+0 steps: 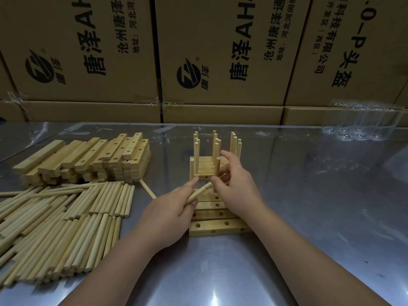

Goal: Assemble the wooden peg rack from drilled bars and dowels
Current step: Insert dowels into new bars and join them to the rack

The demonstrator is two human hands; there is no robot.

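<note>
Wooden pieces lie on a shiny metal table (298,228). The left hand (167,214) holds one dowel (198,193). Its thumb and fingers are curled round the dowel, and its first finger sticks out straight toward the peg rack (205,167). The dowel is tilted, and its far end points up toward the right hand (238,186). The thumb of the right hand is just at that end of the dowel. Its fingers are bent and spread close to the front of the peg rack, but I cannot tell if it grips anything.

The peg rack stands in the middle of the table, just behind both hands, with many dowels standing up in it. Four drilled bars (217,227) lie flat in a row in front of it, partly under the hands.

On the left is a stack of bars (92,157). In front of that lies a big pile of dowels (66,217). Brown cardboard boxes (88,51) stand behind the table.
</note>
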